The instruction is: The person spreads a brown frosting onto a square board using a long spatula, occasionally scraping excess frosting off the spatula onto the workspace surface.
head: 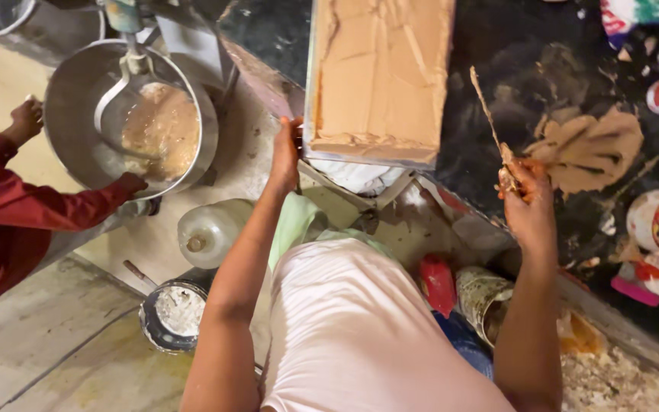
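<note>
Left hand (285, 152) grips the near corner of the dough-filled tray (379, 76) on the dark worktop (512, 69). Right hand (526, 194) is closed on a dough-smeared scraper (491, 122), beside a flat dough patch (593, 149).

The left hand (284, 152) is gripping the near corner of the dough tray (375, 76). The right hand (526, 191) is pinching a dough strip (488, 114) beside the flat dough piece (589, 149). A mixing bowl (127, 114) is sitting far left of the fingers.
</note>
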